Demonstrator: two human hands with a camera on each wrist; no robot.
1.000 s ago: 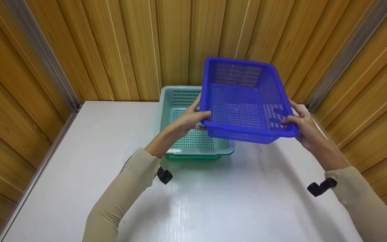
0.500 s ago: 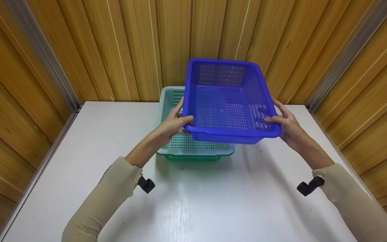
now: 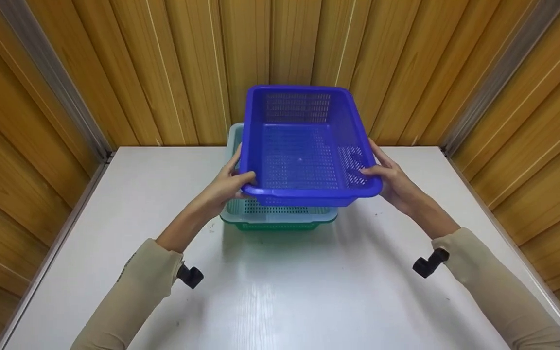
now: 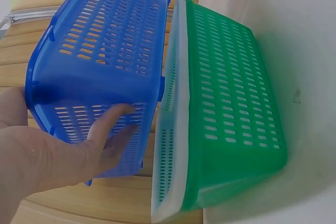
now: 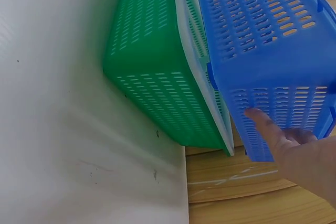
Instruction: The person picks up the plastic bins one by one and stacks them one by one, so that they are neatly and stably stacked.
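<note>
I hold a blue perforated basket (image 3: 304, 150) in the air with both hands. My left hand (image 3: 224, 187) grips its left rim, thumb over the edge and fingers under the side (image 4: 113, 129). My right hand (image 3: 389, 182) grips the right rim the same way, fingers against the blue wall (image 5: 273, 129). The blue basket (image 4: 105, 51) hangs just above a green basket (image 3: 280, 218) with a pale inner basket nested in it, which stands on the white table (image 3: 285, 291). In the wrist views the blue basket (image 5: 268, 40) is close above the green basket (image 5: 157, 77) (image 4: 231, 119), apart from it.
Wooden slatted walls (image 3: 114, 73) enclose the table at the back and on both sides. Black wrist-camera mounts (image 3: 190, 276) (image 3: 428, 262) stick out from both sleeves. The white tabletop runs bare in front of the baskets.
Both hands have carried the blue basket to the left, from beside the green basket to nearly over it. It now sits more level. The green basket has not moved.
</note>
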